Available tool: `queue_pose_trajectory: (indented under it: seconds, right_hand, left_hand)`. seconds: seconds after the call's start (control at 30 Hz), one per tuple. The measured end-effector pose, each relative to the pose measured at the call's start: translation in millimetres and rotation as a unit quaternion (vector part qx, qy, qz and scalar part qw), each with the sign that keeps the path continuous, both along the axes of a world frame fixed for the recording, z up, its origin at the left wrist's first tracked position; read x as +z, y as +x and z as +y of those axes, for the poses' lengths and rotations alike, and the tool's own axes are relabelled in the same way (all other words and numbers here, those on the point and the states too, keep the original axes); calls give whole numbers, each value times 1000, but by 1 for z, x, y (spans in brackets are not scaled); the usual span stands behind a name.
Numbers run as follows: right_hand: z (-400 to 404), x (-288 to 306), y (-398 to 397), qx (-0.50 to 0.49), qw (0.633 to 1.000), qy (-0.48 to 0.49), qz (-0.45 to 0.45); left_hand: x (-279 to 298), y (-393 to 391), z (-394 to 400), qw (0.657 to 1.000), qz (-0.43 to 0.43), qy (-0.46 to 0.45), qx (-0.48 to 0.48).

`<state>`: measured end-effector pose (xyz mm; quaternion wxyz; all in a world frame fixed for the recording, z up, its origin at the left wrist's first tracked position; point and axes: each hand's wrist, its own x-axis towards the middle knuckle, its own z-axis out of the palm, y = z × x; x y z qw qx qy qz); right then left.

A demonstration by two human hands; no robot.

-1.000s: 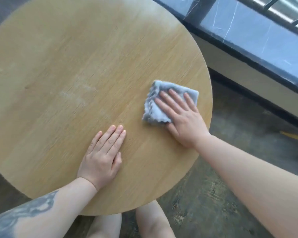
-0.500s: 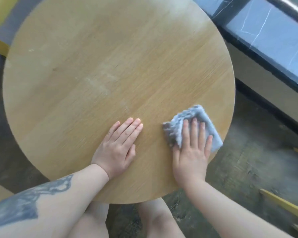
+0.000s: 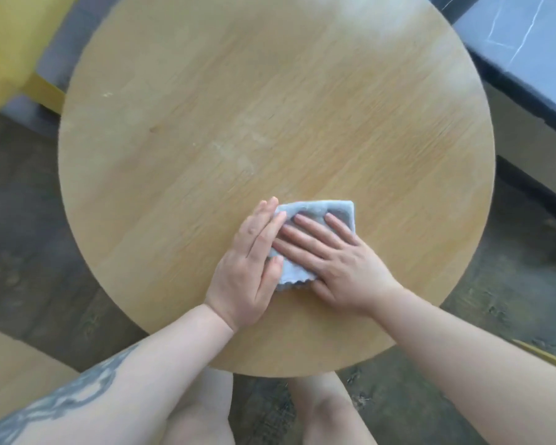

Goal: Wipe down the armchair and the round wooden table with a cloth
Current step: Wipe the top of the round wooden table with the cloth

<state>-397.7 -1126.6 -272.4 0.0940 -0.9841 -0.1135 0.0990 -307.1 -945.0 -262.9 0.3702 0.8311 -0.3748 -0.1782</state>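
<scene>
A: Where's the cloth (image 3: 318,213)?
B: Flat on the round surface (image 3: 206,130), toward its near edge, folded, long axis running from the near edge up toward the far right.
A: And the hands?
B: Right hand (image 3: 337,264) lies flat on it, fingers straight and spread. Left hand (image 3: 247,268) overlaps its left edge, fingers straight, together.

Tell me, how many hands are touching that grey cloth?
2. The right hand lies flat on top of the cloth, fingers spread. The left hand rests against its left edge, on the round wooden table.
</scene>
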Motion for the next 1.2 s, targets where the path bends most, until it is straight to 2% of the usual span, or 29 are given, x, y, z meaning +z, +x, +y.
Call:
queue_pose_trajectory:
  seconds: [0.07, 0.13, 0.17, 0.2, 0.27, 0.3, 0.33, 0.37, 0.4, 0.43, 0.47, 0.5, 0.53, 0.6, 0.67, 0.7, 0.73, 0.8, 0.83, 0.87, 0.9, 0.93, 0.97, 1.0, 1.03, 1.07, 1.13, 1.17, 1.2]
  right_hand:
    - [-21, 0, -3, -272, 962, 0, 11]
    - [13, 4, -13, -544, 839, -15, 13]
    - [43, 6, -13, -554, 832, -24, 13]
    - [73, 8, -10, -471, 882, -14, 16]
    - [94, 6, 0, -134, 991, 23, 11]
    - [77, 3, 12, -30, 999, 25, 2]
    - [61, 1, 20, -36, 999, 15, 4]
    - [49, -3, 21, -148, 989, 12, 2]
    - [44, -2, 18, -327, 945, 16, 1]
    - [53, 0, 14, -504, 864, 6, -7]
    - [73, 2, 12, -605, 796, -6, -4]
    - [98, 4, 16, -626, 780, -7, -3]
    - [119, 6, 23, -570, 821, 2, 1]
    - [123, 6, 34, -313, 949, 29, 8]
    - [75, 3, 42, -209, 978, 15, 11]
    - [56, 0, 37, -295, 955, 6, 13]
    - [46, 0, 29, -443, 897, 4, 14]
    - [68, 0, 16, -693, 721, -23, 9]
    - [92, 1, 16, -712, 702, -31, 12]
    - [115, 4, 18, -660, 751, -32, 15]
    - [132, 7, 20, -547, 837, -12, 23]
    - [132, 8, 20, -397, 917, 3, 32]
    - [111, 8, 19, -258, 966, 0, 32]
    - [83, 9, 16, -192, 981, -10, 30]
    - [59, 7, 10, -217, 975, -19, 32]
    - [40, 5, 0, -328, 944, -18, 28]
    - [42, 2, -19, -619, 785, -24, 9]
    - [59, -1, -22, -685, 728, -31, -1]
    - [79, -1, -20, -673, 738, -37, -9]
  left_hand:
    - [-1, 8, 15, 1000, -5, 18, -12]
    - [-3, 15, 27, 999, 2, 19, -26]
    - [-3, 17, 31, 999, 5, 14, -35]
    - [-2, 20, 34, 999, 7, 8, -43]
    - [0, 26, 35, 999, 17, -1, -48]
    - [1, 29, 35, 999, 19, -2, -46]
    - [1, 33, 35, 999, 19, -1, -45]
    - [1, 35, 35, 999, 20, 2, -48]
    - [1, 37, 37, 998, 24, 7, -53]
    - [1, 39, 38, 998, 28, 11, -58]
    - [1, 40, 40, 998, 32, 12, -62]
    - [0, 42, 41, 997, 38, 7, -63]
    - [0, 43, 42, 997, 47, -1, -60]
    - [1, 46, 42, 996, 69, -16, -47]
    - [2, 50, 42, 996, 73, -16, -48]
    - [2, 52, 43, 996, 72, -11, -56]
    - [3, 52, 45, 995, 73, -5, -65]
    - [2, 54, 48, 994, 77, 1, -73]
    - [1, 54, 48, 994, 77, 1, -75]
    - [0, 53, 47, 994, 76, -1, -76]
    - [-1, 51, 46, 994, 75, -5, -74]
    - [-1, 50, 45, 995, 75, -10, -71]
    - [0, 48, 44, 995, 75, -13, -71]
    - [0, 46, 43, 994, 72, -11, -76]
    - [0, 45, 42, 994, 64, -4, -83]
    - [0, 44, 40, 994, 53, 5, -91]
    - [-3, 41, 39, 994, 32, 27, -103]
    - [-5, 38, 36, 994, 21, 36, -101]
    - [-6, 34, 30, 995, 11, 43, -91]
